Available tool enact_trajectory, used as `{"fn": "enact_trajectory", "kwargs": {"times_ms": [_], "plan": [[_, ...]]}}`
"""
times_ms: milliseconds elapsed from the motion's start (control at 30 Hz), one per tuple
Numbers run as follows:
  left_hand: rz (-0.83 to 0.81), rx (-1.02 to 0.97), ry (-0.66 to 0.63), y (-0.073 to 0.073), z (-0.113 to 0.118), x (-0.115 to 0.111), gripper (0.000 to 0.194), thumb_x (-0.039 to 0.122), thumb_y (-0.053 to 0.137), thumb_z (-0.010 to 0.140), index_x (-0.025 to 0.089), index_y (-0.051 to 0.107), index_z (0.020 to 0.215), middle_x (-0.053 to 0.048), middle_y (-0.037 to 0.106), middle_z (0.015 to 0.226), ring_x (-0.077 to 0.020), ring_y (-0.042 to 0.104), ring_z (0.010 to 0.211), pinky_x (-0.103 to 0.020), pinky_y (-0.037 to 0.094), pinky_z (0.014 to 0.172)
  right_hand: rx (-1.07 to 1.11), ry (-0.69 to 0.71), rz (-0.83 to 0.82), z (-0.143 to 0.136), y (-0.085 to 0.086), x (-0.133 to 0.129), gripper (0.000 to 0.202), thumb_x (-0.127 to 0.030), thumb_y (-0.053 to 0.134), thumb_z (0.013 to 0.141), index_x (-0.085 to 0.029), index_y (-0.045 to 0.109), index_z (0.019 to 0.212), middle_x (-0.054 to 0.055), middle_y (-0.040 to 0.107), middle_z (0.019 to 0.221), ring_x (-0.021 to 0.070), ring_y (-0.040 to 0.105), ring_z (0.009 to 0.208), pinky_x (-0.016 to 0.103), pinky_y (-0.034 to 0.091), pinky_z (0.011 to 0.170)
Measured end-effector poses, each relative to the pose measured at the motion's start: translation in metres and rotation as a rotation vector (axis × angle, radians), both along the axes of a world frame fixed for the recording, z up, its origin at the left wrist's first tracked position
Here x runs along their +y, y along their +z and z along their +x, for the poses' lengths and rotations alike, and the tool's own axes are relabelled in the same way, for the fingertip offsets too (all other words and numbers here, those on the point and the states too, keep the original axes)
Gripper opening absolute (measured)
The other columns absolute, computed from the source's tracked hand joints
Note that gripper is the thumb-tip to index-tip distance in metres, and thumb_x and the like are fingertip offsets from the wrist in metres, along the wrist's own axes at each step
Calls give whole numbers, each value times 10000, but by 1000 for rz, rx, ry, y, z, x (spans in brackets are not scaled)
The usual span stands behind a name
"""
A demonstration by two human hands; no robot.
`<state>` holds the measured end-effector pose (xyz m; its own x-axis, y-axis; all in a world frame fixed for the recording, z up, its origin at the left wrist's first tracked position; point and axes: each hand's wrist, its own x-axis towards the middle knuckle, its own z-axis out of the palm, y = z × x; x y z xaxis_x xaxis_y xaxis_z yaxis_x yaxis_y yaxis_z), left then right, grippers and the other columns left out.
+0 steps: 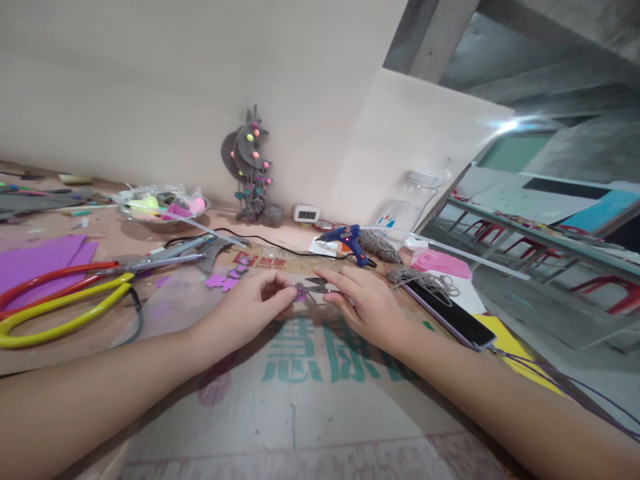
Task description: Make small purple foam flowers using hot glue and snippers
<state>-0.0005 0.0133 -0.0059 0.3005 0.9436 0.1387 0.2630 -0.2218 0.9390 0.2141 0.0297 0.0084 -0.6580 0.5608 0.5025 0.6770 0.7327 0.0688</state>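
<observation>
Pinched between the fingertips of my left hand [273, 297] is a small purple and grey felt piece [301, 291]. My right hand [365, 300] is closed around small snips [316, 287], whose dark blades point left and lie close by the felt piece; whether they touch it I cannot tell. Both hands are above a printed cardboard sheet [300, 420]. Left of my left hand lie several purple felt cut-outs [223, 282], some with grey pieces on them.
Red- and yellow-handled scissors [65, 300] and purple sheets [45, 267] lie left. Behind stand a bowl [165, 227], a grey moon ornament [253, 163] and a clock [307, 214]. A blue glue gun [353, 241], grey cord [425, 280], phone [450, 313] and bottle [407, 207] are right.
</observation>
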Motion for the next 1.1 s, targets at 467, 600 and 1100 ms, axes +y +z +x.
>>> {"fn": "enact_trajectory", "kwargs": {"times_ms": [467,600,1100], "plan": [[22,3,-39,-6,-1,3,195,343,484,814,174,504,718,25,543,631,-116,497,591,-229,383,561,-75,35,115,-2,-1,-1,309,-299,421,905,-151,587,1118,49,541,727,163,450,683,279,330,619],[22,-23,-44,-8,-1,3,190,342,492,809,175,505,720,26,540,628,-113,495,587,-225,388,557,-88,35,122,-3,-1,-1,295,-293,424,904,-151,601,1094,48,549,720,159,451,679,277,325,618],[29,-18,-44,-9,0,3,185,326,499,804,170,503,704,25,526,618,-109,477,575,-217,373,538,-79,45,118,-3,-1,-1,300,-296,420,907,-154,611,1090,40,548,694,148,454,654,267,331,604]]}}
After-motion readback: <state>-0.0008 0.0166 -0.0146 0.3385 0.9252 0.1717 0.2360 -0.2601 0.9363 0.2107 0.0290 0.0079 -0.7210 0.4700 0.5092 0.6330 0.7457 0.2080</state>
